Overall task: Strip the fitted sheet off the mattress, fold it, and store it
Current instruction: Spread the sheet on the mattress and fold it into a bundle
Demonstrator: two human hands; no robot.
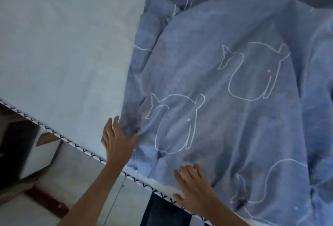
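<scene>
Loosely rumpled, a blue fitted sheet (pixel 225 99) printed with white whale outlines (pixel 252 71) covers the right part of a mattress (pixel 63 54). The mattress's pale left part lies bare. The sheet's free edge runs from the far side of the mattress down to its near edge, and folds pile up toward the far right corner.

At the near edge, a person's left hand (pixel 118 143) rests where the sheet's edge meets the bare mattress. Its fingers are straight and spread, and its thumb reaches out onto the blue cloth. It grips nothing, though blur softens the fingertips.

The right hand (pixel 195 188) lies flat on the sheet just beside the near edge, to the right of the left hand. Its fingers are straight and close together, pressing the cloth down without holding any of it. Both bare forearms come in from the bottom of the frame.

A black-and-white piping (pixel 75 144) trims the mattress's near edge and runs diagonally past both hands. Below it, at the left, are a light floor (pixel 100 171), a dark boxy object (pixel 19 146) and a brown wooden strip (pixel 46 202).

Between the forearms, a dark patch (pixel 162 211) below the mattress edge may be clothing. The view is too dim to be sure.
</scene>
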